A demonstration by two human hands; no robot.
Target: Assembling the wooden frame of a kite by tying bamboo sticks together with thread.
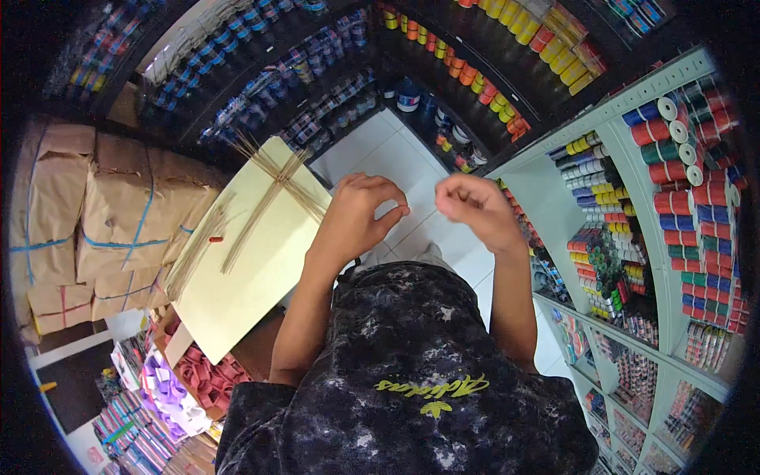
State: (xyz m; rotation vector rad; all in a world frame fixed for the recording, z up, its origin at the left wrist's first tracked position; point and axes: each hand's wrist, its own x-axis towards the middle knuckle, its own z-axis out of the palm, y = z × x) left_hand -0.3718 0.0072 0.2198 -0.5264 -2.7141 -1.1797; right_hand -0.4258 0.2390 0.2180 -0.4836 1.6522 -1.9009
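In front of my body, both hands are raised above the tiled floor, a short gap between them. The thumb and forefinger of my left hand (360, 210) meet at the tips in a pinch. My right hand (479, 210) has its fingers curled in toward the thumb. Whatever either hand holds, if anything, is too thin or hidden to make out. Nearest to my left hand is a pale yellow board (273, 261), set at a slant. Thin brown sticks (277, 186) lie across it in crossing bundles, with a small red piece (215, 239) beside some of them.
Brown paper parcels (119, 206) tied with blue string are stacked at the left. Below them sit pink ribbon rolls (207, 380) and purple ribbon rolls (165, 388). Dark shelves (285, 87) of spools line the far side. A pale green shelf unit (633, 158) with thread spools stands right.
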